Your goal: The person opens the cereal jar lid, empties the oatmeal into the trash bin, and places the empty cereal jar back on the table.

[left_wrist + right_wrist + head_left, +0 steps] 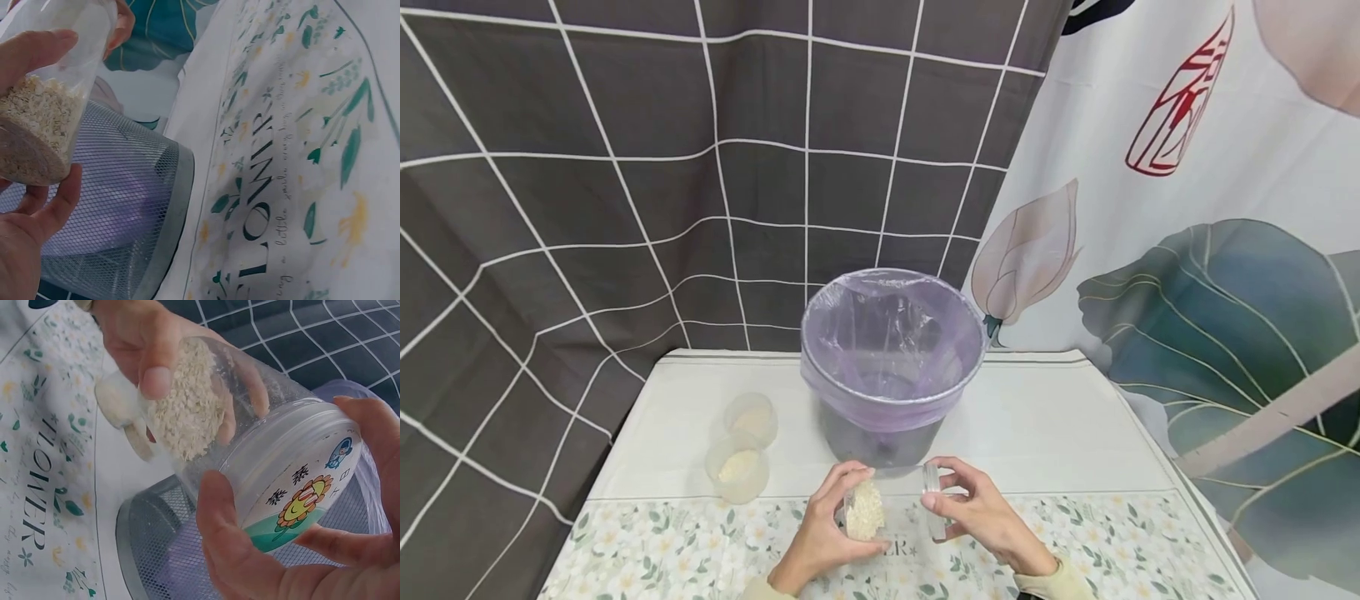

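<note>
A clear plastic jar of oat flakes is held on its side above the table, in front of the mesh bin. My left hand grips the jar's bottom end, thumb and fingers round the wall, where the flakes have gathered. At the other end my right hand holds the lid, its thumb and fingers spread round the rim. The lid carries a printed smiling flower, and it sits on the jar's mouth in the right wrist view.
Behind the hands stands a grey mesh bin lined with a purple bag. To the left are two translucent containers, a nearer one and a farther one, with pale contents. A flowered cloth covers the table's front.
</note>
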Demonstrator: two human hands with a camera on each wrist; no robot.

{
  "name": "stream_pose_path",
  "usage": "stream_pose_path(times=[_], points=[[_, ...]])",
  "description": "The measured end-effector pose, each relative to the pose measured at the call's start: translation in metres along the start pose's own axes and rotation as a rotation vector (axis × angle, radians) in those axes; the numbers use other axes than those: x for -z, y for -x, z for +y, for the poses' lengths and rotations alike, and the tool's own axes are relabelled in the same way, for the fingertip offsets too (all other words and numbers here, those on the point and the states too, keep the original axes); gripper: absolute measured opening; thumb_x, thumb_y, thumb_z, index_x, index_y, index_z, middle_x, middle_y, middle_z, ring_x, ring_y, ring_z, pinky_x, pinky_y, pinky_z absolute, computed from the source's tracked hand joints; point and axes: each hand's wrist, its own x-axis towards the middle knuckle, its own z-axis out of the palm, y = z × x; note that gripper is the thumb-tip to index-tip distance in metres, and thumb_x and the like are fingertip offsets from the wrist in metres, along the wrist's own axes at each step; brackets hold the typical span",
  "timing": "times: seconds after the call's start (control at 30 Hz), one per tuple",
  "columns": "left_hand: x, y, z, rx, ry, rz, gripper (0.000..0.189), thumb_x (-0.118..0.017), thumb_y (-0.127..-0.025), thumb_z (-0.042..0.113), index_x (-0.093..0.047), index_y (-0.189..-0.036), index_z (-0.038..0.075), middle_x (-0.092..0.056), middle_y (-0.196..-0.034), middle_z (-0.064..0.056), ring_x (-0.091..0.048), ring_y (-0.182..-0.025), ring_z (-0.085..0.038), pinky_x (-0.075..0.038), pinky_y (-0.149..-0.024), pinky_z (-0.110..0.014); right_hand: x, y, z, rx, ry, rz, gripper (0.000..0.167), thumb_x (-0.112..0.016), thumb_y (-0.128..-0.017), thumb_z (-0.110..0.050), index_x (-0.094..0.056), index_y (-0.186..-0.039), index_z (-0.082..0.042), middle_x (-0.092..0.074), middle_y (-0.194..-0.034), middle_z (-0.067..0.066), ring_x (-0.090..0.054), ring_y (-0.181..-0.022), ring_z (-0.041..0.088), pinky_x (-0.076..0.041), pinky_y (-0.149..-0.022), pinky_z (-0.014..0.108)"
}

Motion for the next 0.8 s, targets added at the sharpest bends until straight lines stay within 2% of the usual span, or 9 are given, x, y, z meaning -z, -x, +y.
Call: stream_pose_path(times=[0.17, 0.33, 0.5, 0.6, 0.7, 0.8], points=[[0.006, -0.010, 0.016, 0.001, 0.060, -0.008, 0.087, -0.090, -0.048, 0.014, -0.050, -0.126, 0.010, -0.049, -0.119, -0.013, -0.051, -0.111, -0.020, -0.046, -0.093, -0.034, 0.001, 0.000, 0.001, 0.017, 0.000, 0.001, 0.060, -0.063, -0.086, -0.019, -0.035, -0.136, 0.000, -0.038, -0.115, 0.025, -0.059, -0.085, 0.028, -0.054, -0.062, 0.050], [0.011, -0.017, 0.027, 0.043, 0.164, -0.044, 0.084, -0.088, -0.051, 0.006, -0.050, -0.125, 0.009, -0.048, -0.118, -0.016, -0.049, -0.112, -0.016, -0.048, -0.091, -0.033, 0.002, 0.001, 0.000, 0.033, 0.014, 0.008, 0.061, -0.064, -0.085, -0.018, -0.035, -0.135, 0.002, -0.040, -0.113, 0.023, -0.057, -0.077, 0.020, -0.055, -0.061, 0.048], [0.013, -0.021, 0.026, 0.053, 0.175, -0.064, 0.082, -0.087, -0.053, 0.006, -0.049, -0.125, 0.009, -0.048, -0.118, -0.016, -0.051, -0.109, -0.019, -0.052, -0.082, -0.035, 0.002, 0.001, 0.001, 0.045, 0.028, 0.015, 0.063, -0.063, -0.086, -0.019, -0.034, -0.137, 0.005, -0.038, -0.120, 0.026, -0.058, -0.075, 0.020, -0.056, -0.060, 0.045], [0.014, -0.020, 0.027, 0.075, 0.172, -0.074, 0.081, -0.087, -0.054, 0.007, -0.050, -0.125, 0.009, -0.048, -0.119, -0.015, -0.051, -0.109, -0.020, -0.053, -0.079, -0.034, 0.002, 0.001, 0.003, 0.057, 0.005, -0.004, 0.065, -0.063, -0.086, -0.016, -0.032, -0.137, 0.008, -0.041, -0.119, 0.025, -0.062, -0.076, 0.022, -0.055, -0.061, 0.046], [0.013, -0.016, 0.019, 0.110, 0.152, -0.080, 0.082, -0.088, -0.053, 0.014, -0.050, -0.126, 0.012, -0.051, -0.121, -0.012, -0.049, -0.113, -0.020, -0.051, -0.085, -0.038, 0.001, 0.001, 0.004, 0.106, 0.033, -0.007, 0.064, -0.065, -0.084, -0.013, -0.035, -0.136, 0.008, -0.042, -0.125, 0.028, -0.062, -0.085, 0.027, -0.056, -0.061, 0.044], [0.011, -0.010, 0.008, 0.182, 0.141, -0.088, 0.083, -0.089, -0.054, 0.025, -0.050, -0.127, 0.019, -0.052, -0.124, -0.007, -0.046, -0.120, -0.019, -0.045, -0.094, -0.043, 0.000, -0.001, 0.004, 0.170, 0.094, 0.001, 0.060, -0.067, -0.082, -0.012, -0.041, -0.134, 0.004, -0.037, -0.134, 0.030, -0.060, -0.092, 0.029, -0.057, -0.061, 0.039]])
